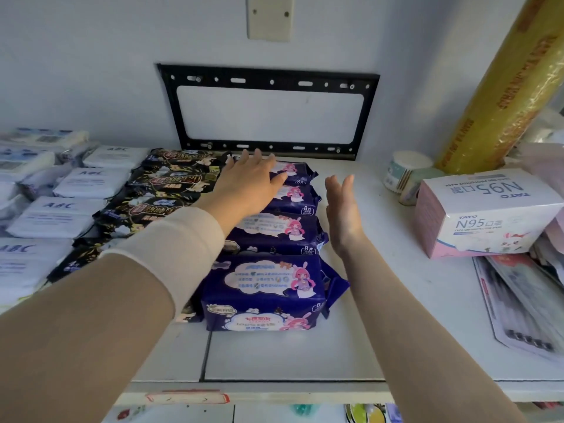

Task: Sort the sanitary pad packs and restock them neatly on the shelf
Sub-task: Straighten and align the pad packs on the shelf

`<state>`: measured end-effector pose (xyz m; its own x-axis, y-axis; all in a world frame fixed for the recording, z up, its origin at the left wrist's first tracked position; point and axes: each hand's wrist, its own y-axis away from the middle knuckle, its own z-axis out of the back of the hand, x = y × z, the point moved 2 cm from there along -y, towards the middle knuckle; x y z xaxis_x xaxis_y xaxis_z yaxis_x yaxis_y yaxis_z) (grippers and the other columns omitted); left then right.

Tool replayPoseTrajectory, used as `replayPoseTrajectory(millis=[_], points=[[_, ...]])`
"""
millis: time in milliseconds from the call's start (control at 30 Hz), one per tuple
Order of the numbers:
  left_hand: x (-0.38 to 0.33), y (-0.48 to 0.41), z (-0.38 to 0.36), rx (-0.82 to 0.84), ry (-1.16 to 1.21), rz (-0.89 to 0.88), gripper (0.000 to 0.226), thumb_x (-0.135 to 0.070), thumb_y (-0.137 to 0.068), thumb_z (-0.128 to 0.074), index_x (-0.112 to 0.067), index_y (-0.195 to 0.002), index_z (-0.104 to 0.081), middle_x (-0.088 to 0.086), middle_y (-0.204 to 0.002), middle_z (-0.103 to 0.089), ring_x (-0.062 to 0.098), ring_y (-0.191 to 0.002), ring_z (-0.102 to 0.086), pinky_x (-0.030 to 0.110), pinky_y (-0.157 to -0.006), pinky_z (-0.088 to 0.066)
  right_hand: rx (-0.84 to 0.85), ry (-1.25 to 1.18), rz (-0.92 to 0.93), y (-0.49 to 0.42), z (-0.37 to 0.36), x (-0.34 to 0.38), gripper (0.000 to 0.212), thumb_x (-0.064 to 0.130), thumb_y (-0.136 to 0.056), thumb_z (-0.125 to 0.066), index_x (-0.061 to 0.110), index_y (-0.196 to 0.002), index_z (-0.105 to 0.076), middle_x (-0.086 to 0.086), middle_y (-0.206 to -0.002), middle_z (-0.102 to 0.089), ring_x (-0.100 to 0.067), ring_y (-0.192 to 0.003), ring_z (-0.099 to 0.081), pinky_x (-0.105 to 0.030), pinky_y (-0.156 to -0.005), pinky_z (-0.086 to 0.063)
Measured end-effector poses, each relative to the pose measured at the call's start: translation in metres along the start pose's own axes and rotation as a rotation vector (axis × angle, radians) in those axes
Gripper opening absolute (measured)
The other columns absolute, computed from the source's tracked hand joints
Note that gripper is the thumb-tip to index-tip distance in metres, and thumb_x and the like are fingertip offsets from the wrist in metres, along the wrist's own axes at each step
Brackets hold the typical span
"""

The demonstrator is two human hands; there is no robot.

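With the left hand point(253, 178) flat on the rear glossy navy plastic pad packs point(274, 236) and the right hand point(343, 209) open beside them, a sideways shove could skew the row on the white shelf point(381, 300).

A pale, bluish-white wall point(91, 56) fills the back under soft, even light. High on it sits a beige cover plate point(269, 16) with two screws. Lower down, a black metal bracket point(268, 81), a slotted rectangular frame, is fixed flat to the wall, its bottom bar just above the white shelf point(381, 300). Dark seams point(207, 352) divide the shelf top into panels. A torn, red-edged label point(186, 398), perhaps a price tag, clings to the shelf's front edge.
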<state>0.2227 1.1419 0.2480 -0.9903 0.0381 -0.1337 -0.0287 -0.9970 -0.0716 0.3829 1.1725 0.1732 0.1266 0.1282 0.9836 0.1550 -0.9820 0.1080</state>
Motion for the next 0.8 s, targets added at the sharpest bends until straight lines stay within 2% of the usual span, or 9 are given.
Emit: replayPoseTrajectory(millis=[67,133,200,267,433,633,733,800], points=[[0.001,-0.009,-0.004,0.025,-0.03,0.011,0.06,-0.048,-0.098,-0.02,-0.019,-0.149,-0.013,0.01,-0.157,-0.008,0.027,-0.144,-0.003,0.044,-0.117,-0.004,0.044,-0.041,-0.011,-0.012,-0.008,-0.002,0.066,0.061,-0.094,-0.014,0.024,-0.148,-0.019,0.005,-0.155,-0.02,-0.017,-0.142,-0.021,-0.03,-0.106,-0.023],[0.001,-0.013,-0.006,0.047,-0.045,0.002,0.059,-0.048,-0.098,-0.019,-0.019,-0.149,-0.015,0.01,-0.157,-0.007,0.027,-0.144,-0.002,0.044,-0.116,-0.003,0.12,-0.158,-0.018,-0.019,-0.017,-0.005,0.07,0.061,-0.093,-0.013,0.018,-0.146,-0.027,-0.004,-0.148,-0.036,-0.024,-0.131,-0.042,-0.032,-0.094,-0.042],[0.003,-0.012,-0.009,0.073,-0.035,-0.007,0.057,-0.046,-0.099,-0.02,-0.019,-0.149,-0.018,0.011,-0.157,-0.006,0.027,-0.144,-0.002,0.044,-0.115,-0.004,0.167,-0.18,0.009,-0.02,-0.026,-0.004,0.07,0.061,-0.092,-0.012,0.013,-0.135,-0.042,-0.009,-0.124,-0.058,-0.024,-0.11,-0.059,-0.034,-0.083,-0.052],[0.007,-0.011,-0.011,0.08,-0.017,-0.009,0.056,-0.045,-0.099,-0.022,-0.019,-0.148,-0.018,0.01,-0.157,-0.005,0.027,-0.144,-0.002,0.044,-0.115,-0.007,0.188,-0.189,0.031,-0.023,-0.031,-0.005,0.075,0.063,-0.087,-0.016,0.011,-0.131,-0.045,-0.008,-0.111,-0.063,-0.023,-0.099,-0.064,-0.036,-0.081,-0.054],[0.011,-0.01,-0.016,0.062,-0.001,0.002,0.057,-0.046,-0.099,-0.021,-0.018,-0.148,-0.017,0.011,-0.157,-0.004,0.029,-0.144,0.0,0.045,-0.117,-0.009,0.195,-0.167,0.02,-0.028,-0.033,-0.007,0.084,0.066,-0.078,-0.021,0.008,-0.137,-0.04,-0.012,-0.117,-0.061,-0.025,-0.101,-0.063,-0.038,-0.084,-0.055],[0.011,-0.01,-0.018,0.066,-0.002,0.007,0.056,-0.045,-0.099,-0.02,-0.018,-0.149,-0.014,0.011,-0.157,-0.003,0.029,-0.144,0.001,0.045,-0.117,-0.007,0.226,-0.262,0.017,-0.028,-0.038,-0.01,0.069,0.061,-0.09,-0.011,0.014,-0.119,-0.052,-0.005,-0.101,-0.07,-0.021,-0.094,-0.066,-0.036,-0.08,-0.056],[0.01,-0.007,-0.014,0.049,-0.026,0.008,0.057,-0.044,-0.1,-0.02,-0.017,-0.149,-0.012,0.011,-0.157,-0.004,0.028,-0.144,0.0,0.044,-0.116,-0.003,0.136,-0.149,0.031,-0.02,-0.033,-0.006,0.077,0.066,-0.084,-0.018,0.012,-0.134,-0.042,-0.008,-0.117,-0.061,-0.025,-0.106,-0.06,-0.035,-0.083,-0.055],[0.008,-0.001,-0.01,0.037,-0.003,-0.009,0.057,-0.043,-0.1,-0.02,-0.017,-0.149,-0.01,0.01,-0.157,-0.003,0.026,-0.145,0.001,0.043,-0.116,-0.002,0.143,-0.12,0.03,-0.013,-0.029,-0.005,0.071,0.062,-0.091,-0.011,0.014,-0.137,-0.038,-0.008,-0.127,-0.055,-0.024,-0.113,-0.056,-0.032,-0.081,-0.054]])
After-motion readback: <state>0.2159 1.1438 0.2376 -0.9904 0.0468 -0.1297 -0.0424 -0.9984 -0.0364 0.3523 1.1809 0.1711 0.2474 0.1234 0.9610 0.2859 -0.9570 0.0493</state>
